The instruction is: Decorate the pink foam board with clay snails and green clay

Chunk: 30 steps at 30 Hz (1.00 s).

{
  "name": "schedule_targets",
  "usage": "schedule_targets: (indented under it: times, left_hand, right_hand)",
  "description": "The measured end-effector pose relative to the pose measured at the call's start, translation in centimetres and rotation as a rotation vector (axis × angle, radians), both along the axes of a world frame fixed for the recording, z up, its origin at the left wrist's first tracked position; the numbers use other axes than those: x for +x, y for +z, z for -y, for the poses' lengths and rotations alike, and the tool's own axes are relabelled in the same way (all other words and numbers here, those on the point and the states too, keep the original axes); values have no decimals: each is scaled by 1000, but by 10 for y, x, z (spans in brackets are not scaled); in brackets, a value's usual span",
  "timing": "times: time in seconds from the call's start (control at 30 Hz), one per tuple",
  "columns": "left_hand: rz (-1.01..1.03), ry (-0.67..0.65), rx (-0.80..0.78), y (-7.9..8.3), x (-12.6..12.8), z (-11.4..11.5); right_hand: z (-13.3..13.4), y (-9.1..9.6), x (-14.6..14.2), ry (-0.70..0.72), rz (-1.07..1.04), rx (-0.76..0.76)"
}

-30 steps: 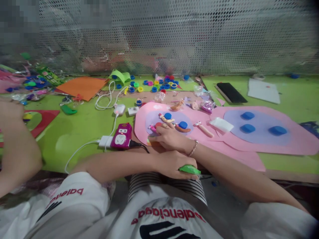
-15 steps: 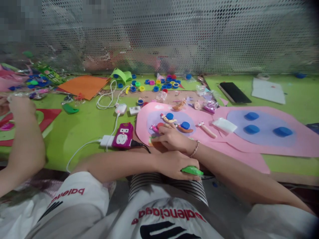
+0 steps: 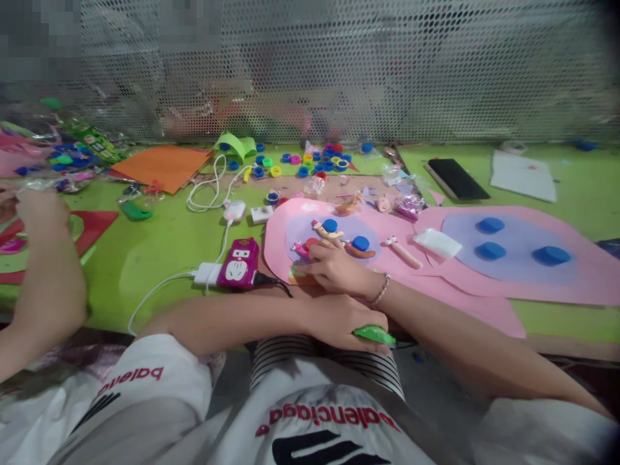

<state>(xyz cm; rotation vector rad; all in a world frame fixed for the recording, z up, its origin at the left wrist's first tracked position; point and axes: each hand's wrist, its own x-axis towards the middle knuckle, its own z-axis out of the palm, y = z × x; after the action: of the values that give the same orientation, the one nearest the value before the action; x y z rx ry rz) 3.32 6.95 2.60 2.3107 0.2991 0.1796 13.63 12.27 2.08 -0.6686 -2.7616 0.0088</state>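
My left hand (image 3: 343, 321) is closed around a bright green lump that looks like modelling clay (image 3: 374, 334), below the table's front edge. Over the pink paper shape (image 3: 277, 223), my right hand (image 3: 339, 266) has its fingers apart and bent down. One fingertip touches a small orange and green patch (image 3: 298, 276), mostly hidden by the hand. Beside those fingers are clay snails with cap shells: a cream one with a blue cap (image 3: 330, 226), a brown one with a blue cap (image 3: 360, 243) and a pink one (image 3: 300, 249) partly covered.
A cream clay strip with eyes (image 3: 405, 252) and a white packet (image 3: 437, 244) lie right of my hand. Blue caps (image 3: 490, 251) sit on another pink shape. A purple power socket (image 3: 238, 263) with cables stands left. Beyond are loose caps (image 3: 303, 172) and a phone (image 3: 457, 179). Another person's arm (image 3: 51, 258) is far left.
My right hand shifts very slightly over the orange and green patch. My left hand keeps its hold on the green lump.
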Motion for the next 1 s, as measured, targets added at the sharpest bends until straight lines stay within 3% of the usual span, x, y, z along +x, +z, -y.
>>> schedule_targets:
  times: [0.67,0.9,1.0]
  left_hand:
    - [6,-126,-49,-1,1,2]
    - [-22,-114,-32,2,0,2]
    - [-7,-133,-43,1,0,2]
  right_hand:
    - [10,2,-3,8,126,29]
    - [9,10,-1,-17,-13,77]
    - [9,9,-3,24,22,44]
